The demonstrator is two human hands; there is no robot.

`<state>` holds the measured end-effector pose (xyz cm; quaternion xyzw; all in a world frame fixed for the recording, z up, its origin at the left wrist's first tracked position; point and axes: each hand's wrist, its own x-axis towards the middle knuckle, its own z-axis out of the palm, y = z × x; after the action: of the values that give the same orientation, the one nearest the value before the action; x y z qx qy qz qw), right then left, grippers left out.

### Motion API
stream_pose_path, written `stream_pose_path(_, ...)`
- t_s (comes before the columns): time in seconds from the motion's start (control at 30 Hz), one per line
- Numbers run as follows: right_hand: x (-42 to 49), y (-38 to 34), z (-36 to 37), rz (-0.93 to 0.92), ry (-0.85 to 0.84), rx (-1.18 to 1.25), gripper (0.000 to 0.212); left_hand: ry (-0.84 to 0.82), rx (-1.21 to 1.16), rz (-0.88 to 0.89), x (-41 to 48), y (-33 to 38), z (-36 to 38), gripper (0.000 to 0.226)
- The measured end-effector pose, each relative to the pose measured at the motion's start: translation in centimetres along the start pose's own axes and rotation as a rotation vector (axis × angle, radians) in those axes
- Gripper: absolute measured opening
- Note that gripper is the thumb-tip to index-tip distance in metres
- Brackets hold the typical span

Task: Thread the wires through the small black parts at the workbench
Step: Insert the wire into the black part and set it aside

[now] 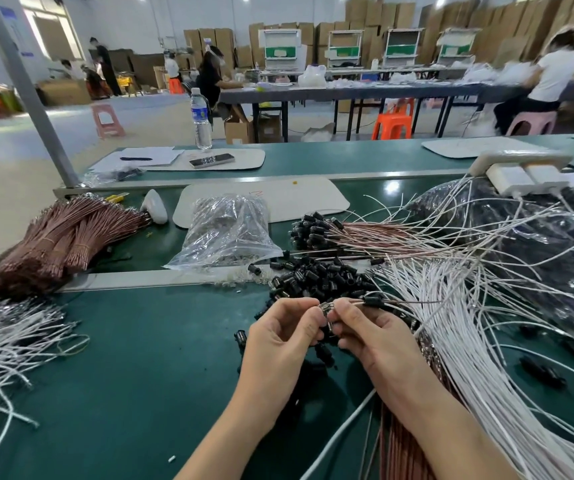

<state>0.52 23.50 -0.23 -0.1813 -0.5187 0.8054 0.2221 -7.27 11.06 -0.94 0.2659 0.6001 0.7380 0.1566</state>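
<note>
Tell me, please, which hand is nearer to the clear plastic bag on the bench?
Left. The left hand sits in front of the clear plastic bag, slightly to its right; the right hand, meeting it at the wire end, lies farther right, beside the white wires.

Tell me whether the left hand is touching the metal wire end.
Touching. The head view shows the left hand pinching the metal wire end between thumb and forefinger, no gap; the right hand holds it too.

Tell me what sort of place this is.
Probably a factory assembly hall: wire bundles and a heap of small black parts lie on the green workbench, workers sit at a long table, cardboard cartons stacked behind.
</note>
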Motion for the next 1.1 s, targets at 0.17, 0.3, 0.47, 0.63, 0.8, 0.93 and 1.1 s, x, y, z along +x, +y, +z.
stream_pose_path(0.17,-0.01,0.03,0.05,0.003,0.014,0.011,0.026,-0.014,-0.004,0.003,-0.12,0.05,0.07,0.022)
stream_pose_path(0.3,-0.06,-0.06,0.08,-0.002,0.014,0.023,0.020,-0.021,0.009,-0.004,-0.05,-0.02,-0.06,0.021)
stream_pose_path(0.47,-0.14,-0.18,0.19,0.001,0.013,0.019,0.017,-0.015,0.001,-0.004,-0.04,0.02,-0.02,0.021)
stream_pose_path(0.63,-0.13,-0.25,0.21,0.010,0.018,0.029,0.017,-0.011,-0.005,0.004,-0.16,0.23,0.08,0.023)
stream_pose_path(0.8,-0.24,-0.25,0.16,0.008,0.010,0.030,0.017,-0.019,0.004,-0.003,-0.20,0.26,0.07,0.024)
stream_pose_path(0.93,-0.23,-0.19,0.18,0.008,0.010,0.029,0.017,-0.032,0.038,-0.006,-0.20,0.24,-0.03,0.020)
stream_pose_path(1.1,-0.16,-0.13,0.13,0.003,0.018,0.022,0.022,-0.022,0.025,0.001,-0.26,0.39,0.01,0.025)
